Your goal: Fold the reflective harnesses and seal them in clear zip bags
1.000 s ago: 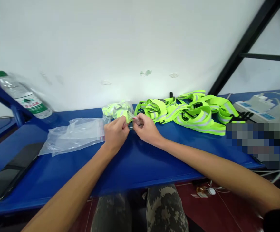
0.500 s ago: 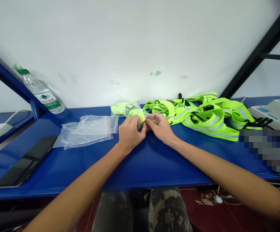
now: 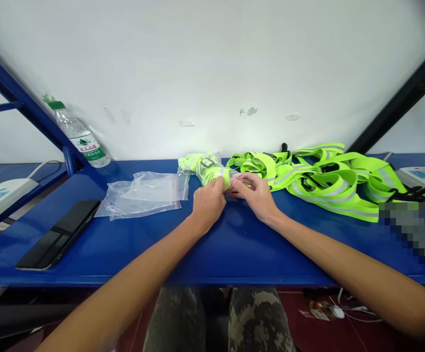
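Note:
A clear zip bag (image 3: 217, 157) with a folded neon-yellow reflective strap (image 3: 209, 168) and a dark buckle lies against the wall, in front of me. My left hand (image 3: 209, 203) is closed, pinching the bag's near right end between thumb and fingers. Just beside it, my right hand (image 3: 254, 195) grips the same bag end, where a thin reddish line shows at the edge. The fingertips of both hands nearly meet and hide part of that edge. To the right lies a loose pile of neon-yellow reflective straps (image 3: 318, 188) with black buckles.
Flat clear zip bags (image 3: 146, 195) overlap on the blue table (image 3: 124, 249), left of my hands. Further left are a black phone (image 3: 60, 234) and a green-capped water bottle (image 3: 83, 137) leaning by the blue frame (image 3: 39, 127). White power strips flank the table.
My view has turned a little to the left, so everything appears shifted right. Both hands stay on the bag's end, with the left fingers curled in more tightly.

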`<state>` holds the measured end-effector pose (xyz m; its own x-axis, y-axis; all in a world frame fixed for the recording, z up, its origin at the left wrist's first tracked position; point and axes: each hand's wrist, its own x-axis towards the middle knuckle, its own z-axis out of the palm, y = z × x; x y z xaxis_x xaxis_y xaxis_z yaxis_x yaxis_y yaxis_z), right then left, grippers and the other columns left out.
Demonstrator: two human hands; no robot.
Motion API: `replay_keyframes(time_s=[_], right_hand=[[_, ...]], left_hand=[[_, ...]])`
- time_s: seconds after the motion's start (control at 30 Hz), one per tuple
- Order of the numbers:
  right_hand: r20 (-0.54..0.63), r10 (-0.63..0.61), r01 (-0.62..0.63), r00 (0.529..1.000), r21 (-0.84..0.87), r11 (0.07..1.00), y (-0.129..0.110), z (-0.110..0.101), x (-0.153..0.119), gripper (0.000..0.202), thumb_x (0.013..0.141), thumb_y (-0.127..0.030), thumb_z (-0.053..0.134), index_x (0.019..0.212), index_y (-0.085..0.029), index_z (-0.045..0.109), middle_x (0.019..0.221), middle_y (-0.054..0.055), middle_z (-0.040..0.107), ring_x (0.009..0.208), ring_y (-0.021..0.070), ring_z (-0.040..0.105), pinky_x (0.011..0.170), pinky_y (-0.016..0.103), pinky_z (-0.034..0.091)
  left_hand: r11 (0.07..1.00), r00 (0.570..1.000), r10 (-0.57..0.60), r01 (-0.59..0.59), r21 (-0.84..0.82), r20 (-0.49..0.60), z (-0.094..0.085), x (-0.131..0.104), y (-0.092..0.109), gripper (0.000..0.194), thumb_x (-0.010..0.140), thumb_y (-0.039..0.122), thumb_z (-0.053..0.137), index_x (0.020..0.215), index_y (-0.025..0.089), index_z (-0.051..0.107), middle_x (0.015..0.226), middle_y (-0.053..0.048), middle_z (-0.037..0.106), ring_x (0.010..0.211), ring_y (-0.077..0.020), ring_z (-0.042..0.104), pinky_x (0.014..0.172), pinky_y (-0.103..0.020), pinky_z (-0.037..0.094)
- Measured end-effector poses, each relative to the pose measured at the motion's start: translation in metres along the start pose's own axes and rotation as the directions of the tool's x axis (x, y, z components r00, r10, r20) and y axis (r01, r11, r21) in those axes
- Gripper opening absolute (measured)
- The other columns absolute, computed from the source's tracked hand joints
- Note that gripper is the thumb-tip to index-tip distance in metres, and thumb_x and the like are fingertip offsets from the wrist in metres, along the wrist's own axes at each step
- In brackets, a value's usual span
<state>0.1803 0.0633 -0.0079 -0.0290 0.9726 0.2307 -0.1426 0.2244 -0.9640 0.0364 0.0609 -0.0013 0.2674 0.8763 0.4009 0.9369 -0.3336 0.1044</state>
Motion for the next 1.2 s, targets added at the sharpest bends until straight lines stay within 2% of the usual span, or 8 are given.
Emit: replay_keyframes(time_s=[0.13,0.27,0.43,0.53,0.63,0.8,1.0,1.2], right_hand=[[-0.096,0.001,-0.004,0.995,-0.027,1.0,0.005,-0.005,0.007,0.044,0.067,-0.054,0.08,0.085,-0.017,0.063,0.087,0.005,0.071,0.071,0.018,0.069,0.063,0.032,0.063],[-0.158,-0.011,0.001,0.987,-0.062,0.998,0.003,-0.017,0.019,0.044,0.066,-0.055,0.08,0.083,-0.018,0.063,0.089,0.005,0.07,0.07,0.0173,0.067,0.058,0.031,0.061],[-0.095,-0.055,0.045,0.994,-0.105,0.993,-0.005,-0.029,0.025,0.041,0.061,-0.051,0.083,0.079,-0.018,0.064,0.085,0.004,0.069,0.07,0.0172,0.065,0.057,0.031,0.058],[-0.034,-0.133,0.129,0.991,-0.102,0.986,-0.007,-0.033,0.026,0.039,0.062,-0.051,0.082,0.075,-0.019,0.064,0.082,0.004,0.069,0.069,0.017,0.065,0.059,0.031,0.057],[-0.04,-0.131,0.126,0.991,-0.102,0.987,-0.01,-0.035,0.028,0.039,0.06,-0.051,0.084,0.074,-0.019,0.066,0.074,0.004,0.068,0.065,0.0167,0.063,0.057,0.031,0.055],[-0.027,-0.174,0.169,0.984,-0.134,0.977,-0.014,-0.037,0.031,0.039,0.063,-0.054,0.083,0.075,-0.019,0.07,0.07,0.003,0.068,0.061,0.0162,0.06,0.057,0.032,0.053],[-0.013,-0.22,0.212,0.975,-0.217,0.953,-0.013,-0.038,0.029,0.04,0.07,-0.055,0.079,0.082,-0.018,0.07,0.081,0.005,0.073,0.073,0.0177,0.067,0.069,0.032,0.055],[-0.088,-0.305,0.258,0.948,-0.346,0.902,-0.022,-0.038,0.021,0.036,0.075,-0.047,0.077,0.096,-0.019,0.069,0.094,0.006,0.072,0.075,0.016,0.068,0.063,0.027,0.054]], left_hand=[[0.987,0.991,0.133,-0.136,-0.087,-0.033,0.003,-0.006,0.005,0.014,0.091,0.021,0.043,0.1,0.02,0.054,0.098,-0.007,0.067,0.081,-0.0216,0.063,0.062,-0.033,0.041],[0.912,0.931,0.347,-0.363,-0.191,-0.115,-0.001,-0.008,0.008,0.008,0.086,0.02,0.048,0.09,0.019,0.055,0.09,-0.007,0.064,0.086,-0.0212,0.06,0.077,-0.033,0.048],[0.916,0.897,0.289,-0.361,-0.176,-0.335,-0.014,0.025,0.004,0.03,0.093,0.029,0.046,0.116,0.013,0.056,0.126,-0.016,0.062,0.123,-0.028,0.053,0.107,-0.043,0.039],[0.905,0.919,0.379,-0.393,-0.162,-0.109,-0.02,0.048,0.001,0.053,0.097,0.047,0.042,0.135,0.01,0.048,0.127,-0.017,0.064,0.118,-0.0312,0.059,0.102,-0.045,0.043],[0.925,0.933,0.357,-0.346,-0.154,0.049,-0.024,0.057,0.001,0.059,0.097,0.059,0.037,0.13,0.013,0.053,0.115,-0.015,0.07,0.105,-0.0324,0.066,0.088,-0.042,0.048],[0.948,0.95,0.302,-0.289,-0.136,0.081,-0.038,0.05,0.003,0.047,0.097,0.052,0.036,0.116,0.014,0.058,0.107,-0.015,0.072,0.098,-0.0313,0.067,0.08,-0.039,0.048],[0.936,0.904,0.318,-0.252,-0.244,0.287,-0.053,0.049,-0.004,0.059,0.088,0.064,0.047,0.118,0.014,0.055,0.101,-0.015,0.071,0.09,-0.0312,0.067,0.074,-0.037,0.047],[0.942,0.945,0.229,-0.154,-0.298,0.234,-0.046,0.049,-0.009,0.068,0.088,0.066,0.051,0.127,0.011,0.047,0.11,-0.017,0.067,0.097,-0.0316,0.065,0.075,-0.035,0.046]])
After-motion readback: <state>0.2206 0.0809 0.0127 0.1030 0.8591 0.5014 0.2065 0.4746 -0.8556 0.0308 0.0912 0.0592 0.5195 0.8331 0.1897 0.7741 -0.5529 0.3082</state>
